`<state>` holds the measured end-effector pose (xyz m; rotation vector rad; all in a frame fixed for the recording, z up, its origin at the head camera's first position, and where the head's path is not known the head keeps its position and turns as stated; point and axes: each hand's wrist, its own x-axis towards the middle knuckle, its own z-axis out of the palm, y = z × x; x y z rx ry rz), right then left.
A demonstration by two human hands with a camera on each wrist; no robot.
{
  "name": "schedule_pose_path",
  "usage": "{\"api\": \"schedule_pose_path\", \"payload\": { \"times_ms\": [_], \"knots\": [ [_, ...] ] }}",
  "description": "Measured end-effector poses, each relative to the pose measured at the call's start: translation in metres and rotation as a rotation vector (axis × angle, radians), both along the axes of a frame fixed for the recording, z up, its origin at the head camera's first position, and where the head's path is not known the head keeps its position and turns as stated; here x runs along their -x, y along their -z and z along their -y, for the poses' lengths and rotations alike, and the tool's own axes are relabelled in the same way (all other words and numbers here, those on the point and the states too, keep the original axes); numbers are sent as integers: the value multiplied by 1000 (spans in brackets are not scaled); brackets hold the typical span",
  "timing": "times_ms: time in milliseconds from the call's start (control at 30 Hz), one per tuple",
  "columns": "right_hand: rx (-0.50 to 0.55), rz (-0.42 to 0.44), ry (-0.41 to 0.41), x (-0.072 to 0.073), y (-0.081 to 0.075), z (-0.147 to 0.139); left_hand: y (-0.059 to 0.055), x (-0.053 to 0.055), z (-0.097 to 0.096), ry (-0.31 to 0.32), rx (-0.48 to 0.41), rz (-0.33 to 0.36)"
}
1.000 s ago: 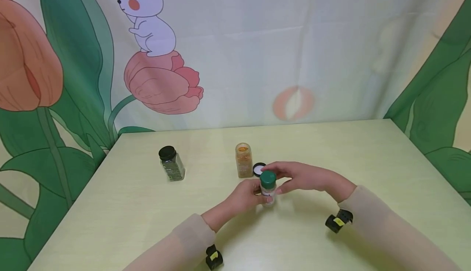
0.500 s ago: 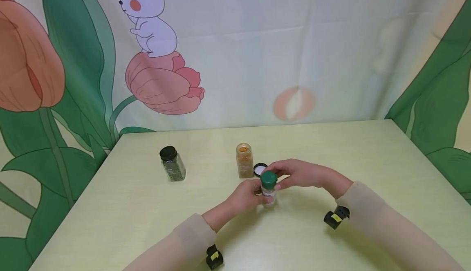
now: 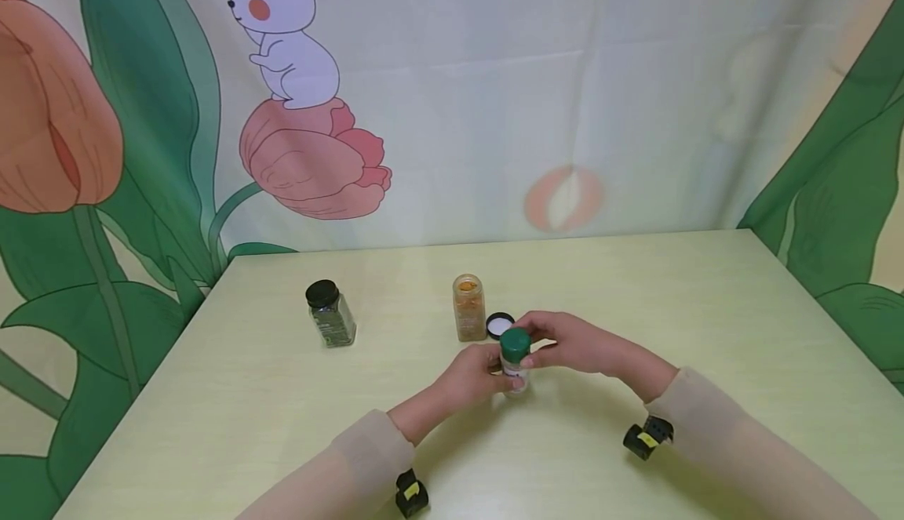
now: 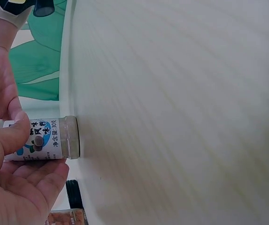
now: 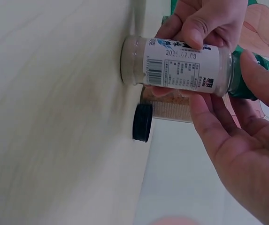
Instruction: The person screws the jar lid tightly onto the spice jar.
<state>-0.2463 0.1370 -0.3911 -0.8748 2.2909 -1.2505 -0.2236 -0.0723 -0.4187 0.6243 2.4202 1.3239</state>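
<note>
Upright in front of me is a small clear spice jar [image 5: 181,63] with a white printed label and a green cap [image 3: 515,345]. My left hand [image 3: 462,379] grips its body, thumb across the label. From the right, my right hand [image 3: 586,343] pinches the cap, its thumb on the cap's side. In the right wrist view the jar's base is close to the table. Just behind stands an uncapped glass jar of orange seasoning [image 3: 469,318]. Its mouth is bare, and a black lid [image 3: 500,325] with a white inside lies beside it, close to my right fingers.
A square jar of green dried herbs [image 3: 332,320] with a black cap stands further left on the pale table [image 3: 282,426]. Behind the table's far edge hangs a curtain [image 3: 452,112] printed with tulips and a rabbit.
My right hand has shifted slightly around the green cap, its wrist dipping after a small rise. My left hand and the jar stay in place.
</note>
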Motion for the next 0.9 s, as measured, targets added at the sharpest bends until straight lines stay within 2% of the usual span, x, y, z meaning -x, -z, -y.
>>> {"api": "schedule_pose_path", "payload": {
  "times_ms": [133,500,900],
  "knots": [
    [33,-14,29,-3,5,1,0,0,0,3,-8,-3],
    [80,27,150,-10,9,7,1,0,0,2,-6,1],
    [116,41,213,-15,10,9,1,0,0,14,-6,-18]
  ]
}}
